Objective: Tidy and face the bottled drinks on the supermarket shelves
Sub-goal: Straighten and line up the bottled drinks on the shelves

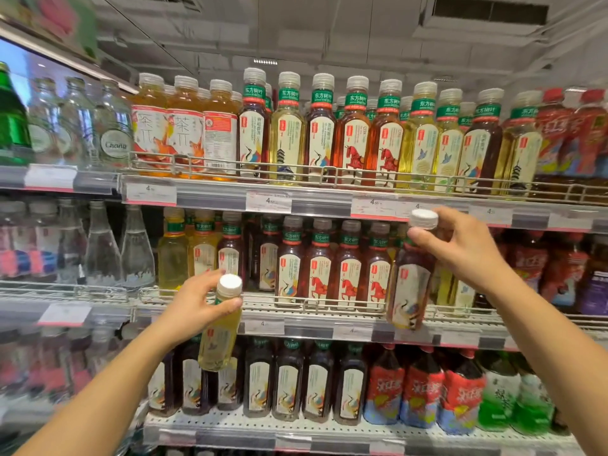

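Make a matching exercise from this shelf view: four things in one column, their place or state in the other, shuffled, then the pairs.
Things
1. yellow bottle
2. dark bottle
3. Chang bottle
4. green bottle

Places or states
A. held in the right hand by the neck
B. far left of the top shelf
C. held in the left hand below the cap
D. clear glass, standing left of the orange tea bottles

Pairs: 1-C, 2-A, 3-D, 4-B
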A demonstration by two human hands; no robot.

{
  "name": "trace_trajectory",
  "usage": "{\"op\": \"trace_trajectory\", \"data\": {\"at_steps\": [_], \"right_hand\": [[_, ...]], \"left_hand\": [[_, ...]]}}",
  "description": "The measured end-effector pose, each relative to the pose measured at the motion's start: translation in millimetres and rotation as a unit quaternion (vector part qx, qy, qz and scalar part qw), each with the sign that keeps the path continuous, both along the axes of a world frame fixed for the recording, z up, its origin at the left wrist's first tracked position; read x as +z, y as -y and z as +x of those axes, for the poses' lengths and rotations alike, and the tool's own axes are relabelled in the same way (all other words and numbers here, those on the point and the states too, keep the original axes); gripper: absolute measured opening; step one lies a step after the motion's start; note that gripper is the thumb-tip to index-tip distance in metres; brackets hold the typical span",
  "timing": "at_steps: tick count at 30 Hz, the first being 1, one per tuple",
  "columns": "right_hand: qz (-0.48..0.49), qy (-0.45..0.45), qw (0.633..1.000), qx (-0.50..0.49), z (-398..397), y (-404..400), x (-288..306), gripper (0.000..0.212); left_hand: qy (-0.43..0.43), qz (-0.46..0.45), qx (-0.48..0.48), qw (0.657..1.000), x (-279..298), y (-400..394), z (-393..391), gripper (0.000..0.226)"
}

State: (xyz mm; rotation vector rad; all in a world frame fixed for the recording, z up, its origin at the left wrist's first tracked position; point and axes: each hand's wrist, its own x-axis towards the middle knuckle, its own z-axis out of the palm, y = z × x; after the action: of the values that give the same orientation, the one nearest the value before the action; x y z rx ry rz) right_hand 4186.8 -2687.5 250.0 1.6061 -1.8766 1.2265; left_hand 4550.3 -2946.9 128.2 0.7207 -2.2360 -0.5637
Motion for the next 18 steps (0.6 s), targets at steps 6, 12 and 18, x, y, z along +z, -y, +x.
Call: {"op": "trace_trajectory", "data": {"at_steps": [6,12,18], "right_hand": [[0.016,0.023,0.998,0.062,38.5,41.6,-14.3,0.030],[-0.025,0.054,0.990,0.125,83.9,84.9,-18.0,0.042],[-0.072,0.067,0.984,0.146,131.6,125.5,-21.5,0.032]], "left_hand": [[0.037,0.010,0.031,0.999,-25.1,29.9,5.0,0.082],[0.066,-0.021,0.052,0.996,-45.7,36.6,11.9,0.099],[0.031,-0.021,0.052,0.998,-48.8,47.1,16.0,0.093]]}}
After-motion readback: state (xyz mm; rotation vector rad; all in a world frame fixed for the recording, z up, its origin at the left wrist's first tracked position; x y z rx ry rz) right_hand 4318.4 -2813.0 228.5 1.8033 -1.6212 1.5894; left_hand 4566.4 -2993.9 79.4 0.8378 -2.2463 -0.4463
